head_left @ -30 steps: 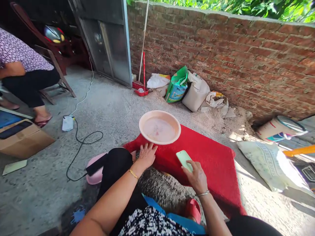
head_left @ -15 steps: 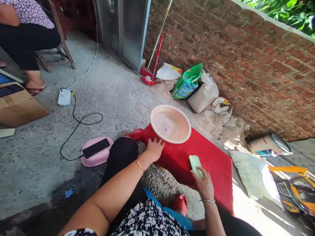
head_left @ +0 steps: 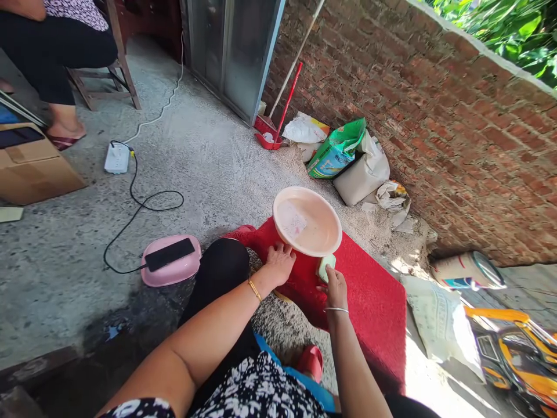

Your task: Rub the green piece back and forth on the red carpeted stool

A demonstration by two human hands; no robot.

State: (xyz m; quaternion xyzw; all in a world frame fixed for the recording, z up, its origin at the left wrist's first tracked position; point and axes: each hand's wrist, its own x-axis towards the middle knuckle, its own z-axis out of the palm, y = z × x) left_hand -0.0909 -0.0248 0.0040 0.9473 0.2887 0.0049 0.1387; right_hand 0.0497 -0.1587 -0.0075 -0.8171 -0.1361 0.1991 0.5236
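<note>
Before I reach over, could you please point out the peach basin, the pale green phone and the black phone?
Peach basin (head_left: 333,231): head view, inner wall at picture right.
Pale green phone (head_left: 326,265): head view, its uncovered far end.
Black phone (head_left: 169,254): head view, middle of its upper face.

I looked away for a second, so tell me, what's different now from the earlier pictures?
The right hand and the pale green phone in its grip have moved left and forward over the red cloth, close to the basin. The view has tilted too. Nothing was let go. The left hand stays on the cloth by the basin's near rim.
</note>
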